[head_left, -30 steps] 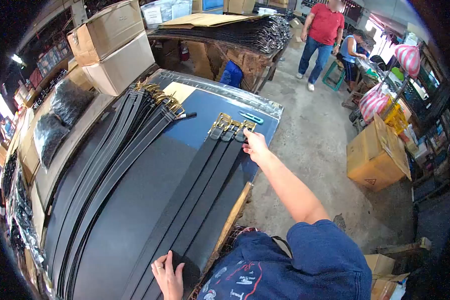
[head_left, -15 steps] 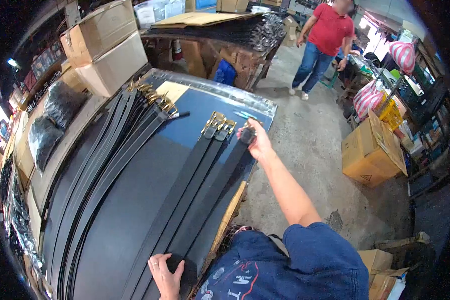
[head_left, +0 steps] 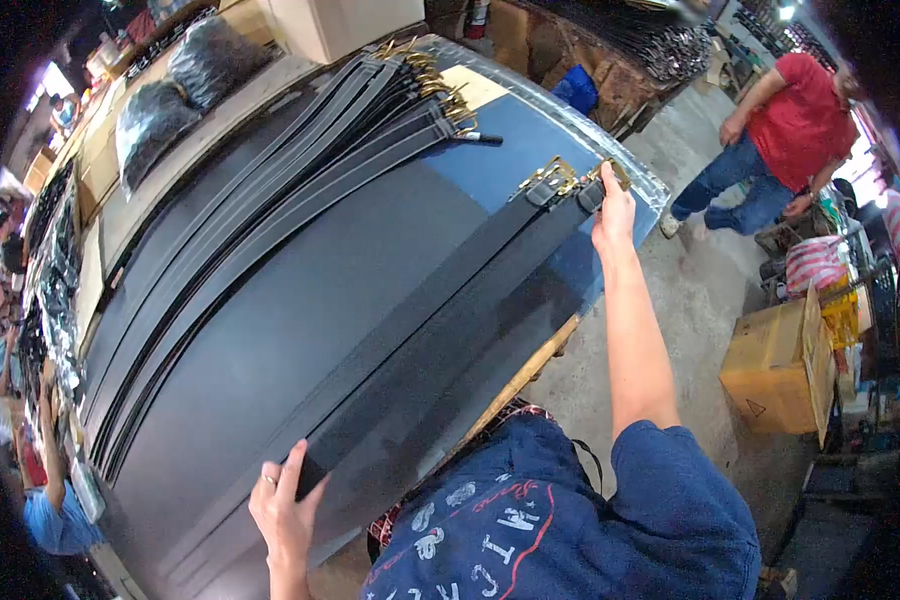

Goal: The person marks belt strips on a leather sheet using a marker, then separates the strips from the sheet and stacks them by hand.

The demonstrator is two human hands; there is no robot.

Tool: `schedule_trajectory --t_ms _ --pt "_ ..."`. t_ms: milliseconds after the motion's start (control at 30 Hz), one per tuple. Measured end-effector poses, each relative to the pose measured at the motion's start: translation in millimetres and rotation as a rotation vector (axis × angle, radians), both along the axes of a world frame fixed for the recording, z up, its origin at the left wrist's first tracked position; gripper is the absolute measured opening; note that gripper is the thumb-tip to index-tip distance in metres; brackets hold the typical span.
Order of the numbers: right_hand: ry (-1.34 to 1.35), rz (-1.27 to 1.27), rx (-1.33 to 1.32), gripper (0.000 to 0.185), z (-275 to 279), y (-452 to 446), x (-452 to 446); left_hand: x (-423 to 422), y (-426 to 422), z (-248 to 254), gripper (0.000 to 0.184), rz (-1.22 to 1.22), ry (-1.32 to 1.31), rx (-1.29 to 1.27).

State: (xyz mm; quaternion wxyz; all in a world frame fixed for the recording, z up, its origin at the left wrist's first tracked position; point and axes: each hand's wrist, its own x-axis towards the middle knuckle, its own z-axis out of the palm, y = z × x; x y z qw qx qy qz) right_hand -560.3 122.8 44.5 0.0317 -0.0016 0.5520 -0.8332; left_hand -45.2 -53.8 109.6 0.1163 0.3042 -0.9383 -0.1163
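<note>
My right hand (head_left: 615, 210) grips a black belt (head_left: 470, 312) near its gold-coloured buckle (head_left: 615, 178), at the far right of the table. Toward the near end of this belt, my left hand (head_left: 285, 510) has its thumb and forefinger around the strap. A ring shows on one finger. Close along the left side lies another black belt (head_left: 400, 315) with a gold buckle (head_left: 553, 172); whether more lie beneath it I cannot tell. Farther left, a fanned pile of black belts (head_left: 315, 175) stretches across the dark tabletop (head_left: 300, 300), buckles at the far end.
Cardboard boxes (head_left: 355, 25) and dark plastic bags (head_left: 155, 130) line the left side. A person in a red shirt (head_left: 795, 120) stands in the aisle on the right, near an open carton (head_left: 775, 370). At far left, another person's blue sleeve (head_left: 60, 520) shows.
The view has swung, shifting the table scene right. The belt in my right hand has come closer beside the neighbouring belts. The red-shirted person is nearer.
</note>
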Motion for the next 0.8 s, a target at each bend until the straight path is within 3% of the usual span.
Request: schedule_trajectory --t_ms 100,133,167,233,300,533,800 --pt "0.067 -0.107 0.214 0.028 -28.8 -17.8 -16.7 -9.4 -12.6 -24.9 0.055 -0.051 0.071 0.071" --pt "0.087 -0.359 0.788 0.043 -30.4 -22.9 -13.8 -11.3 -14.0 -37.1 0.053 -0.042 0.105 0.098" --pt "0.129 -0.393 0.974 0.051 -47.8 -18.1 -32.9 -10.7 -15.3 -48.6 0.051 -0.027 0.132 0.126" --pt "0.102 -0.212 0.494 0.045 -65.1 -11.9 -52.4 -11.0 -15.2 -58.6 0.05 0.008 0.147 0.128" --pt "0.089 -0.199 0.404 0.039 -65.9 -12.1 -53.6 -9.1 -14.9 -65.0 0.05 -0.01 0.152 0.079" --pt "-0.139 -0.124 0.521 0.029 -29.2 -6.1 -31.0 -5.7 -21.4 -74.4 0.056 -0.081 0.149 -0.028" --pt "-0.113 0.055 0.533 0.024 -32.7 13.0 -46.3 -4.2 -25.6 -80.1 0.055 -0.105 0.173 -0.044"
